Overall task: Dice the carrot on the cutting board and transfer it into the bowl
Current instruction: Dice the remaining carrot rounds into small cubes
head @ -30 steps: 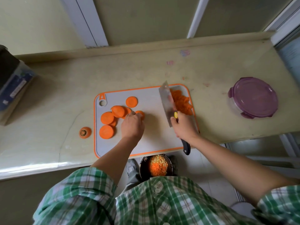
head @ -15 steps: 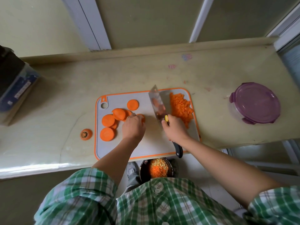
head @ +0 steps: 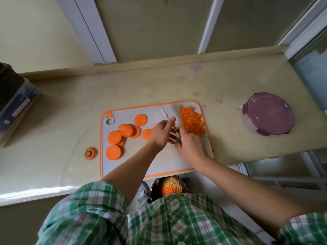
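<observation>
A grey cutting board with an orange rim lies on the counter. Several round carrot slices sit on its left half, and a pile of diced carrot is at its far right corner. My right hand, blurred, grips the handle of the knife, whose blade shows edge-on beside the pile. My left hand reaches across with straight fingers touching the blade. A dark bowl holding diced carrot and yellow bits sits below the counter edge, partly hidden by my shirt.
A cut carrot top lies on the counter left of the board. A round container with a purple lid stands at the right. A dark box is at the far left. A wall and window frame run behind the counter.
My left hand left the carrot slices and moved right to the knife blade. The knife turned from flat-looking to edge-on, close to the diced pile.
</observation>
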A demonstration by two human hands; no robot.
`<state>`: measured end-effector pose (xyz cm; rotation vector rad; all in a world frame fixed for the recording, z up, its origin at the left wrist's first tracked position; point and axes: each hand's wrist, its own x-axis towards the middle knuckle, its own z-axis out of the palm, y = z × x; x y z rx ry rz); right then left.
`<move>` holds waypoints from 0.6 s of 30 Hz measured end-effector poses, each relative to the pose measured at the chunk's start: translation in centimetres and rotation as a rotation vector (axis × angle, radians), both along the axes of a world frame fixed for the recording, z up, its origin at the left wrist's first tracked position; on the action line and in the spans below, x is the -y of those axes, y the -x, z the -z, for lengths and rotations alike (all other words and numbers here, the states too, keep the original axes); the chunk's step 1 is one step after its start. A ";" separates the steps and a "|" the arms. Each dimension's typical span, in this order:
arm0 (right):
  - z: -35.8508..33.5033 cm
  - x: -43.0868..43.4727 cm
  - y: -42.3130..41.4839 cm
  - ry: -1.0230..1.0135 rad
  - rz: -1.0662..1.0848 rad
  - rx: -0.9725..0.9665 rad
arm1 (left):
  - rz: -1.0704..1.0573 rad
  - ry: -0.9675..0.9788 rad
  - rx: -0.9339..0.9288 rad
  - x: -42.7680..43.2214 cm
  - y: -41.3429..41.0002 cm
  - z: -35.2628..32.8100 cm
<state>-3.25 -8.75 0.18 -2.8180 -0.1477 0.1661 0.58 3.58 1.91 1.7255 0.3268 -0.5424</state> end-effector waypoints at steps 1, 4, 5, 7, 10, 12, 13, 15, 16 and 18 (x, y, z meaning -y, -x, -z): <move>0.0 0.0 0.3 -0.006 -0.050 0.001 | -0.025 -0.021 0.017 0.5 -0.2 0.0; -0.5 1.2 0.5 -0.162 -0.076 -0.036 | -0.090 -0.114 0.031 0.7 -0.8 1.1; -1.0 1.7 0.3 -0.269 -0.015 -0.034 | -0.090 -0.101 0.030 0.7 -0.8 1.1; -1.2 2.9 -0.3 -0.433 0.090 -0.011 | -0.117 -0.043 0.005 0.8 -0.9 0.6; -0.1 3.0 -1.3 -0.490 -0.039 -0.120 | -0.232 0.087 -0.075 1.4 -1.0 0.3; 0.9 2.6 -1.6 -0.453 -0.060 -0.248 | -0.293 0.118 -0.105 1.6 -1.0 0.2; 1.2 2.5 -1.7 -0.428 -0.017 -0.291 | -0.299 0.109 -0.103 1.6 -1.0 0.3; 1.3 2.8 -2.2 -0.380 0.092 -0.317 | -0.292 0.074 -0.086 1.4 -1.0 0.3; 1.2 2.9 -2.4 -0.364 0.101 -0.303 | -0.292 0.061 -0.080 1.3 -0.9 0.4; 1.1 2.7 -2.7 -0.349 0.010 -0.267 | -0.285 0.050 -0.069 1.0 -1.0 0.5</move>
